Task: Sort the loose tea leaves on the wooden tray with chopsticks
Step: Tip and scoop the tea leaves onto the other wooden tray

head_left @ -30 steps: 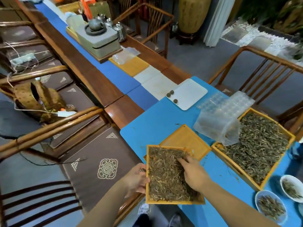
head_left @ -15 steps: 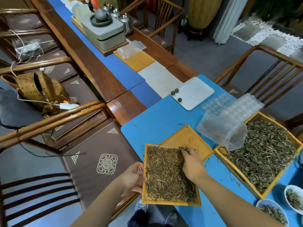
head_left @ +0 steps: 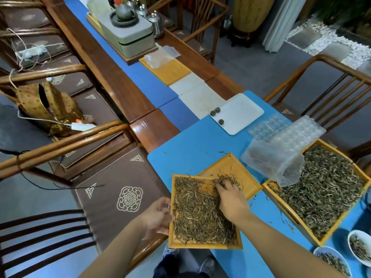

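Note:
A small wooden tray full of loose tea leaves juts over the near table edge. My left hand grips its left rim. My right hand lies palm down on the leaves at the tray's far right corner, fingers spread, pushing a clump of leaves over the rim into a second, nearly bare wooden tray behind it. No chopsticks are in view.
A large wooden tray heaped with tea sits at right, with a clear plastic bag and bubble moulds at its far end. A white plate holds three tea balls. Bowls of leaves sit near right. Wooden chairs flank the blue table.
My right hand slid forward across the leaves to the tray's far right corner, and a clump of leaves now spills into the tray behind. The view has tilted closer.

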